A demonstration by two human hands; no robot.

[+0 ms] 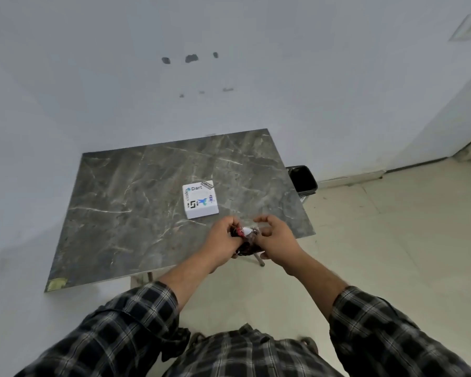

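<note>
Both hands meet above the near right corner of the grey marble table (136, 202). Between them is a small crinkled wrapper (245, 234), dark with red and white print. My left hand (223, 238) grips its left end with curled fingers. My right hand (272, 235) holds its right side, thumb and forefinger raised in a curve above it. The wrapper's lower part hangs dark below the hands, partly hidden by them. A white box (201, 200) covered with stickers lies on the table just beyond the hands.
The table stands against a pale wall. A black bin (303, 180) sits on the floor behind the table's right edge. Cream floor tiles stretch to the right. A table leg (259, 259) shows under the near corner.
</note>
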